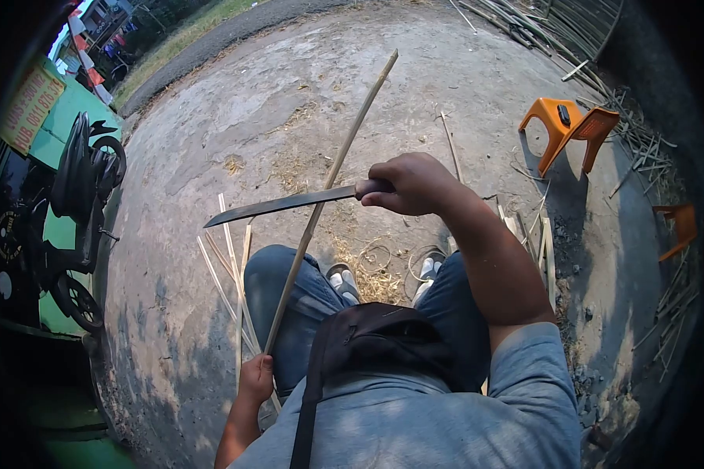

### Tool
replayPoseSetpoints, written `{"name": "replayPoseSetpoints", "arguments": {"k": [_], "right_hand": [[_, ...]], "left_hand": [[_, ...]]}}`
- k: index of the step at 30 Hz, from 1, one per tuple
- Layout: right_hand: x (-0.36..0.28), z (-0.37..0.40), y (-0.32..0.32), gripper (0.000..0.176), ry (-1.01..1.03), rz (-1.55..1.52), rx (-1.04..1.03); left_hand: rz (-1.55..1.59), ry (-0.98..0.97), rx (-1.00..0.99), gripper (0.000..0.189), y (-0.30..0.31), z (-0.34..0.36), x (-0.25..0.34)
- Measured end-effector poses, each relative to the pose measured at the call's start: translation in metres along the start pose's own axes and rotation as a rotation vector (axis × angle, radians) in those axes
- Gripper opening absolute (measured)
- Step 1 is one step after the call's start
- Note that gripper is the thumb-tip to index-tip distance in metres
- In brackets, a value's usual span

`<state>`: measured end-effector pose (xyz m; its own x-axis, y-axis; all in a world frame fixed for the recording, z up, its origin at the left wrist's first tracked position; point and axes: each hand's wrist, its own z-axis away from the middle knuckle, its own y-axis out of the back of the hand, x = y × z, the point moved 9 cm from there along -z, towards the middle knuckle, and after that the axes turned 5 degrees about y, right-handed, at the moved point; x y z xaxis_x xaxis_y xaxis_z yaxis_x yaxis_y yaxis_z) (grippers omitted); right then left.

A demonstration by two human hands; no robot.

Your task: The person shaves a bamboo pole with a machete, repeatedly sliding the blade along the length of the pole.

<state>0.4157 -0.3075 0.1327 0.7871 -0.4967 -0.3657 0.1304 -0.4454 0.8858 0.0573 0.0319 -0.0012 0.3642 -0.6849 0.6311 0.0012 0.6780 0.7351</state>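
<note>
A machete (289, 204) with a long dark blade and a short wooden handle is gripped in my right hand (411, 184), its tip pointing left. The blade crosses a long bamboo strip (357, 121) at about its middle, overlapping it in this view. My left hand (256, 378) is closed around the strip's near end, beside my left thigh. From there the strip slants up and away to the right, over my left knee. Several pale split strips (238, 285) lie beside my left leg, partly hidden by the knee.
Shavings (379, 283) cover the ground between my feet. More pale strips (547, 258) lie right of my right leg. An orange plastic chair (559, 129) with a small black object stands at the right. A motorcycle (78, 195) is parked at the left. Bamboo poles (516, 27) lie at the far right.
</note>
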Motion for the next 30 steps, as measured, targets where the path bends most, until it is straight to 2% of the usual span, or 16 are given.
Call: {"name": "replayPoseSetpoints", "arguments": {"k": [4,9,12,13,16,17,20,24,26,28,30], "right_hand": [[0.046,0.005,0.008,0.043,-0.165,-0.055,0.139],[0.071,0.015,0.001,0.054,-0.486,-0.094,0.182],[0.052,0.011,0.003,0.051,-0.337,0.0,0.24],[0.051,0.01,-0.002,0.048,-0.33,0.03,0.166],[0.023,0.002,-0.009,0.044,-0.14,0.028,0.103],[0.012,0.001,-0.012,0.037,-0.117,0.043,0.106],[-0.008,-0.008,-0.019,0.032,-0.04,0.078,0.078],[0.009,-0.009,-0.014,0.025,-0.1,0.129,0.055],[0.051,-0.002,-0.016,0.019,-0.271,0.05,0.068],[0.083,0.012,-0.005,0.019,-0.444,-0.018,0.17],[0.098,0.022,-0.006,0.02,-0.486,-0.064,0.199]], "left_hand": [[-0.014,-0.022,0.029,0.064,0.001,0.001,0.005],[-0.003,0.002,-0.004,0.065,0.003,0.0,0.007],[0.001,0.006,-0.002,0.065,0.002,0.001,0.008],[0.0,0.003,0.002,0.065,0.002,0.001,0.008],[-0.031,0.021,-0.001,0.065,0.002,0.001,0.006],[-0.036,0.023,-0.005,0.065,0.002,0.001,0.007],[-0.039,0.02,-0.015,0.066,0.003,0.001,0.008],[-0.008,-0.004,-0.006,0.065,0.002,0.0,0.002],[0.009,0.01,-0.023,0.065,0.0,-0.002,0.0],[0.024,0.056,-0.059,0.065,0.001,-0.003,-0.005],[-0.014,0.037,-0.037,0.065,0.006,-0.001,0.003]]}}
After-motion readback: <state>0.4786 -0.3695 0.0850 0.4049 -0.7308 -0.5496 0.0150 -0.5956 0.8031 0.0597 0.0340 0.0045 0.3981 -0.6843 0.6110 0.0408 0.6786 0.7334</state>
